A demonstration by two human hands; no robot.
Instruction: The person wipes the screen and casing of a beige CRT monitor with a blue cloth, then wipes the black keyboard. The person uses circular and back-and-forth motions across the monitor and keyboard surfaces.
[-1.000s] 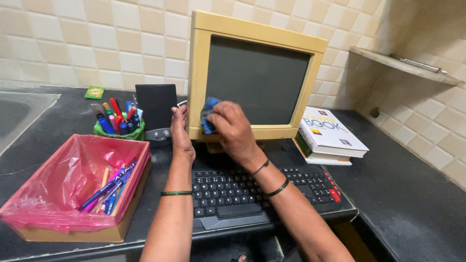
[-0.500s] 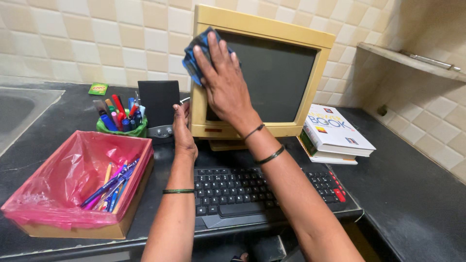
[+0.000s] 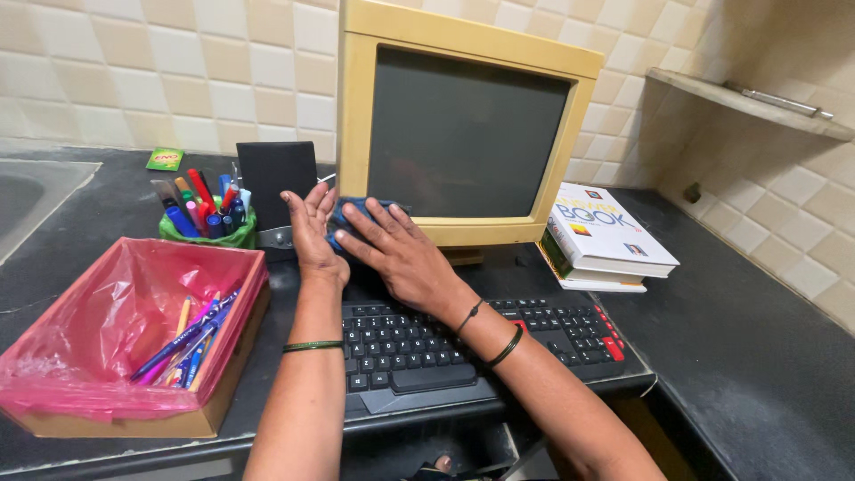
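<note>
I saw a black keyboard (image 3: 463,343) lying at the front edge of a dark counter (image 3: 757,356). To its left sat a cardboard box (image 3: 134,356) lined with a pink plastic bag (image 3: 98,321), with loose pens (image 3: 187,343) lying inside it. Behind the box stood a green cup (image 3: 207,233) crammed with markers, and next to it a small black speaker (image 3: 276,191). A little green card pack (image 3: 165,158) lay near the tiled wall (image 3: 134,80). On the right I noted stacked books (image 3: 601,240), and a stone shelf (image 3: 739,102) above them.
</note>
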